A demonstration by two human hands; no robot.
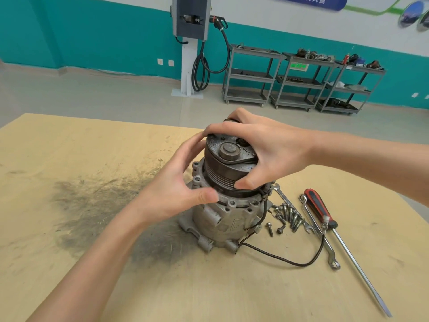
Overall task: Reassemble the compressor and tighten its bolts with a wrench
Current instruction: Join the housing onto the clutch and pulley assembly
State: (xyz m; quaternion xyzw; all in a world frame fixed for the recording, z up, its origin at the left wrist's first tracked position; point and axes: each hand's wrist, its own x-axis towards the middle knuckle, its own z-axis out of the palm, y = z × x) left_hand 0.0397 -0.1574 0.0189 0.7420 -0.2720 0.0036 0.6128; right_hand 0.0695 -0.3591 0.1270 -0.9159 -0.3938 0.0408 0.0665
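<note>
Grey cast-aluminium compressor body (222, 219) stands at table centre. Our left hand (178, 187) and right hand (267, 154) clasp the dark grooved pulley head (222, 168). Risk: cocked seating misaligns the flange holes; loose steel bolts (287, 217) wait at 3 o'clock.

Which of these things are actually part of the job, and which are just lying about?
Part of the job:
- compressor, upright on the table
- grooved pulley on top, gripped by left hand and right hand
- loose bolts
- wrench

Just lying about:
- red-handled screwdriver
- shelf carts by the wall
- wall-mounted unit with cable
</note>
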